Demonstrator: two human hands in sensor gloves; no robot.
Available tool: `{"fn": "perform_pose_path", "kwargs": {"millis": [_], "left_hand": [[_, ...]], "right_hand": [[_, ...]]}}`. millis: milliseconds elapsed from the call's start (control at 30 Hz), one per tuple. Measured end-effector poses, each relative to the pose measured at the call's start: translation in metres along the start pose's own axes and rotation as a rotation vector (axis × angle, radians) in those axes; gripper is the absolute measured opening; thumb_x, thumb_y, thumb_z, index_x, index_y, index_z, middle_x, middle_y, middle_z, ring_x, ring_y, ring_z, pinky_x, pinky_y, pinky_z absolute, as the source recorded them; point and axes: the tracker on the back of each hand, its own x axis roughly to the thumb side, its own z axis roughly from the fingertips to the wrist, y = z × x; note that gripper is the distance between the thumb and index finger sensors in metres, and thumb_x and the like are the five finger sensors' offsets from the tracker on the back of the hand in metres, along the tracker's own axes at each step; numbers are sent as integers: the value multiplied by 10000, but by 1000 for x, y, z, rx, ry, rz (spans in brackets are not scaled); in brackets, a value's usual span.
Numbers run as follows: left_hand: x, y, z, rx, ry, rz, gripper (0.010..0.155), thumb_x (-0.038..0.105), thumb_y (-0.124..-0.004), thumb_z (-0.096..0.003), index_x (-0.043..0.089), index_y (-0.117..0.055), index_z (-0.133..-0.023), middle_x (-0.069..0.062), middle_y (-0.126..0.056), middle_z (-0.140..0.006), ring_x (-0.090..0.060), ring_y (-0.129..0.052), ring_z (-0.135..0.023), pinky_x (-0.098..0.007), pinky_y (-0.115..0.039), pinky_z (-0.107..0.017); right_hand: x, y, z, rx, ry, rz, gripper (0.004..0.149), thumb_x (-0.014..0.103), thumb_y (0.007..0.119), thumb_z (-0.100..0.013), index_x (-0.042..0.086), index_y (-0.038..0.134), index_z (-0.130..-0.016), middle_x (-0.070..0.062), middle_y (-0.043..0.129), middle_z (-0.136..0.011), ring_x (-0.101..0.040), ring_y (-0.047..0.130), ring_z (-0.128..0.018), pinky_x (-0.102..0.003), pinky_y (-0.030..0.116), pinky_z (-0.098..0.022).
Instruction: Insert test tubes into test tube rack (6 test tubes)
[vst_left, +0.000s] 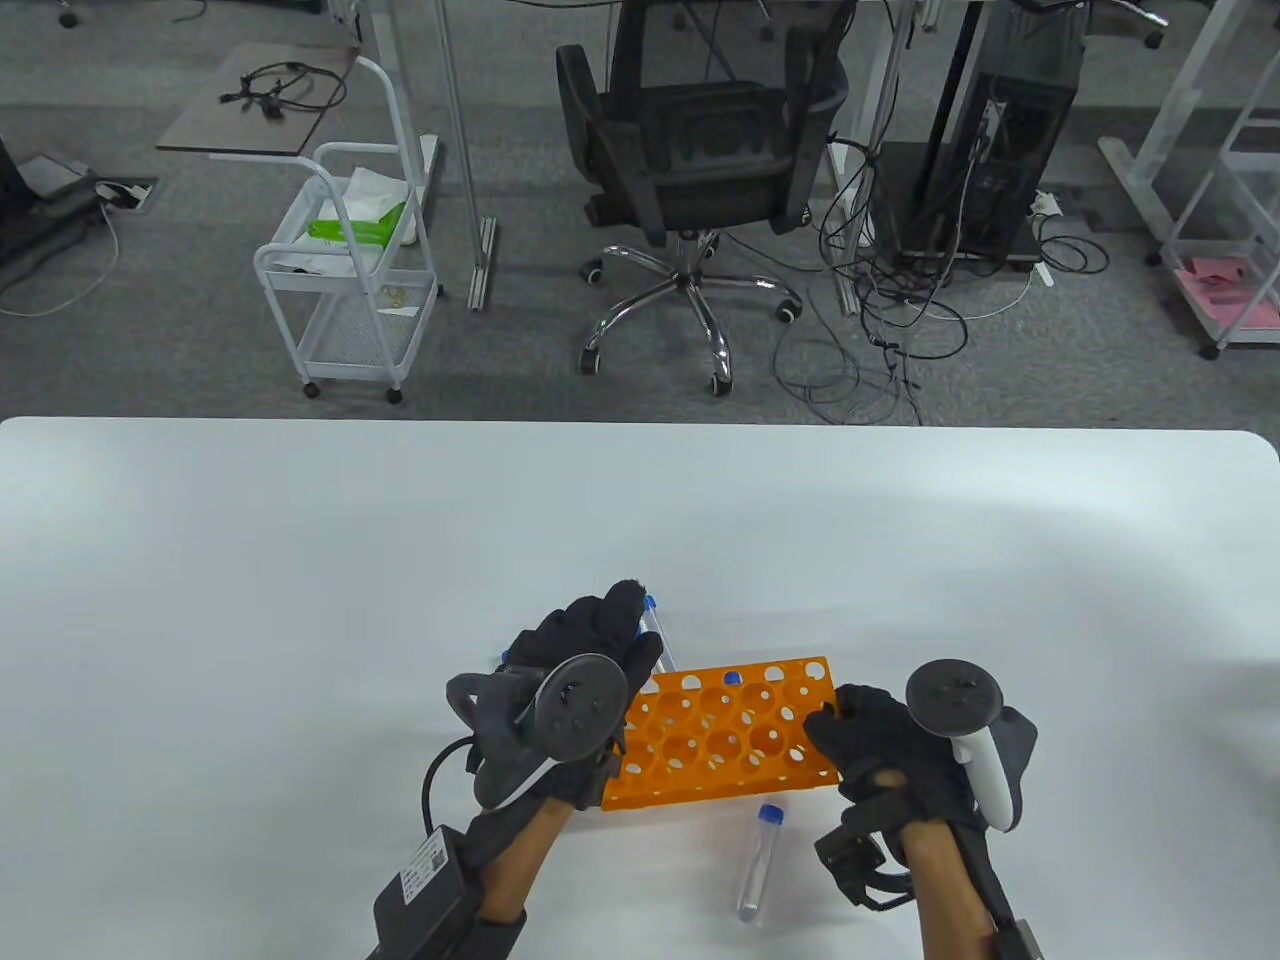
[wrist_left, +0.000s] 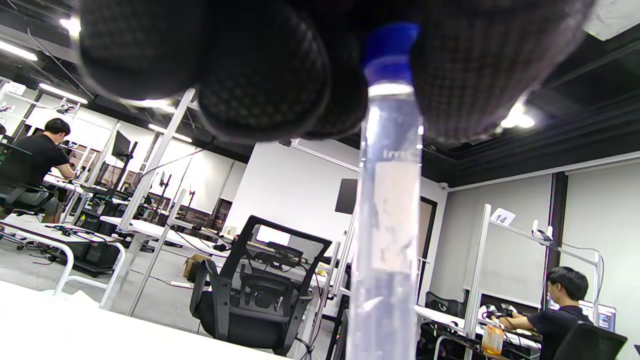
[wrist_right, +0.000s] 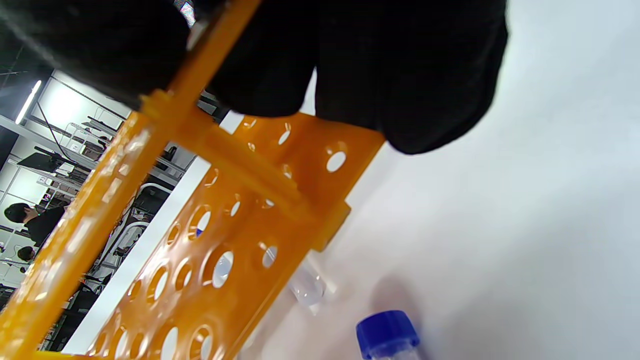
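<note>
Beyond the white worktop (vst_left: 300, 520): grey carpet floor (vst_left: 150, 360), black office chair (vst_left: 700, 150), white wire trolley (vst_left: 350, 290), tangled cables (vst_left: 880, 300).

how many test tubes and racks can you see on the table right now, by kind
blue-capped test tubes: 4 visible (one in the rack, one loose in front, two at the left hand)
orange rack: 1
total: 5; more tubes may be hidden under the left hand
</note>
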Motion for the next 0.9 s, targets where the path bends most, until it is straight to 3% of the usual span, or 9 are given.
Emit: {"fn": "perform_pose_path", "kwargs": {"millis": [900], "left_hand": [[6,-26,0,-210,-51,-114,529,465,-897,-366,261,-839,-851,-44,-999,-704,-158,-1012,-383,-388,-881,-303]], "right_hand": [[0,-1,0,-2,-6,-5,577,537,851,-425,200,686,-863,100,888,-618,-285,966,-697,-407,913,-427]]}}
